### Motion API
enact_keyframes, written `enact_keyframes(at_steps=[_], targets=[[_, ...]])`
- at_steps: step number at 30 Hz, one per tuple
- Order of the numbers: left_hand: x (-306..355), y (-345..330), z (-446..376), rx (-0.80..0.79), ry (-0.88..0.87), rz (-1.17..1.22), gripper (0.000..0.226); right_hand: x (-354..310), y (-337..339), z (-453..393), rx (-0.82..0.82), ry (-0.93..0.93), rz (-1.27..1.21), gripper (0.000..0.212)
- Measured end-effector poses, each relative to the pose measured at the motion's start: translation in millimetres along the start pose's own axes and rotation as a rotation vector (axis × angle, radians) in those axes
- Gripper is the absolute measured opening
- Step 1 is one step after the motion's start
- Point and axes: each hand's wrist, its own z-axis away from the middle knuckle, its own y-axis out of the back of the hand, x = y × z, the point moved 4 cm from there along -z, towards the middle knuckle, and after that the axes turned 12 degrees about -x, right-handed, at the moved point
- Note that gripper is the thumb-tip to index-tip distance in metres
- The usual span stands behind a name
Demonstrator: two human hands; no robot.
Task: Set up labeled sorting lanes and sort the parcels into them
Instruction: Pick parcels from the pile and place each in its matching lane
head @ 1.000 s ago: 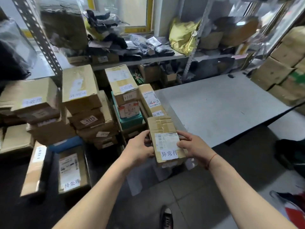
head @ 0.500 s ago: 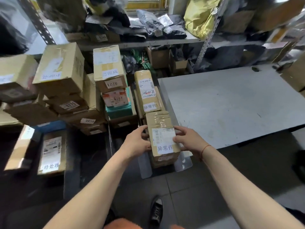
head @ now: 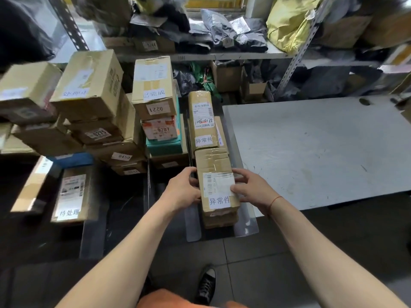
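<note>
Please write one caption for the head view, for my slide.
Both hands, left hand and right hand, hold a labeled parcel in its lane.

1. Both bare forearms reached forward from the bottom edge, converging toward 12 o'clock.
2. The left hand [head: 183, 189] lay knuckles up, its fingers [head: 193, 174] curled round the left side of a parcel [head: 216, 174].
3. The right hand [head: 253, 189] gripped the parcel's right side at 3 o'clock, thumb lying on top.
4. A red string circled the right wrist.
</note>
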Motion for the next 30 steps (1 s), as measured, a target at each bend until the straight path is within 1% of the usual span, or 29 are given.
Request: enact_keyframes(at_steps=[6,9,11,13,14,17,20,23,30], targets=[[1,3,0,0.0,-0.015,-0.068,0.076,1,-2,-3,-0.013,-0.028,0.035,0.054],[4,10,5,0.031,-0.02,-0.13,0.07,-1,0,-4,0.034,-0.021,0.063,0.051],[8,19,10,0.089,-0.028,-0.199,0.066,-11,2,-1,0.124,0.013,0.225,0.049],[14,28,17,0.137,-0.042,-0.266,0.058,-26,1,3,0.213,0.096,0.497,0.048],[16,32,21,0.157,-0.048,-0.289,0.054,-35,-2,4,0.234,0.153,0.594,0.046],[19,45,38,0.223,-0.056,-0.365,0.048,-56,-16,6,0.245,0.282,0.721,0.04],[17,63,59,0.3,-0.073,-0.488,0.045,-78,-40,5,0.249,0.38,0.808,0.035],[6,90,82,0.382,-0.065,-0.566,0.042,-103,-73,-1,0.196,0.438,0.834,0.033],[-30,176,151,0.503,-0.035,-0.572,0.041,-157,-181,-18,0.112,0.513,0.935,0.033]])
